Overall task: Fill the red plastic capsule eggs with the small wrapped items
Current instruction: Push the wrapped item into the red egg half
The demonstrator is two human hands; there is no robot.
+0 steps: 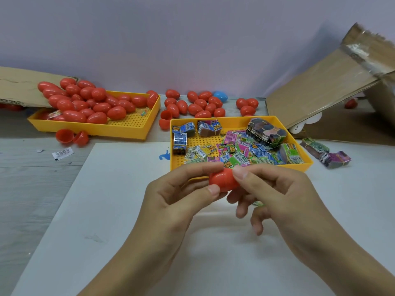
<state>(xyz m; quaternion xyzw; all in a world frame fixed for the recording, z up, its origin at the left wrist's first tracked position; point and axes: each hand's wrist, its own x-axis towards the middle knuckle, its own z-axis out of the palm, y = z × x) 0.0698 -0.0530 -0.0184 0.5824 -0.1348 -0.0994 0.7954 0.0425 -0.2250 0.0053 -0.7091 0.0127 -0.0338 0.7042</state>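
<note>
Both my hands hold one red capsule egg (222,180) just in front of the near yellow tray (239,121). My left hand (175,193) pinches its left end between thumb and fingers. My right hand (275,193) pinches its right end; a bit of green wrapper (258,203) shows under its curled fingers. The tray holds several small colourful wrapped items (239,152) and banded bundles (266,130). A second yellow tray (128,128) at the left is heaped with closed red eggs (85,103).
Loose red eggs (198,105) and one blue egg (220,96) lie behind the trays. Two open egg halves (71,136) sit by the left tray. A cardboard box (333,86) leans at the right, with bundles (327,154) beside it. White paper (106,210) covers the table.
</note>
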